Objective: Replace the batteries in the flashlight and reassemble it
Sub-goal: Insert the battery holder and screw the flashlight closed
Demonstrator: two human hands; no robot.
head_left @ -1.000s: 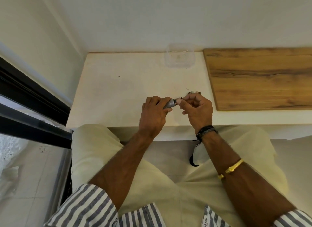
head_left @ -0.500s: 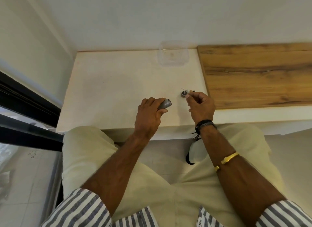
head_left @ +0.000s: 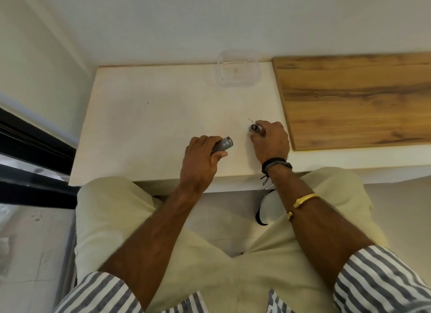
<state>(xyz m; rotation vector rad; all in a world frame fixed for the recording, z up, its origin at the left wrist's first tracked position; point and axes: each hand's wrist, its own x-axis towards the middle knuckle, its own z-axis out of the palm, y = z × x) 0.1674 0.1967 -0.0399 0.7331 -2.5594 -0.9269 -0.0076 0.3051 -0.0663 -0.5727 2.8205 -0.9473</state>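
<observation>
Table (head_left: 151, 126): pale cream top, matt and smooth, with a few small dark specks; both grips rest over its near half.
Board (head_left: 354, 98): flat wood-grain slab with dark streaks, lying just to the right of the right hand's grip.
Container (head_left: 238, 70): clear plastic, rounded-square, at the wall, well beyond both grips.
Left hand (head_left: 200, 163): fist wrapped around the flashlight body, thumb pressed along its side.
Right hand (head_left: 270, 142): fingertips pinching the cap, holding it down at the table surface.
Flashlight body (head_left: 224, 144): grey metal cylinder, its round open end poking out of the left fist toward the right grip, apart from the cap.
Cap (head_left: 254, 127): small round silvery piece with a dark centre, up and to the right of the body's open end.
Writing: none readable on any item.
</observation>
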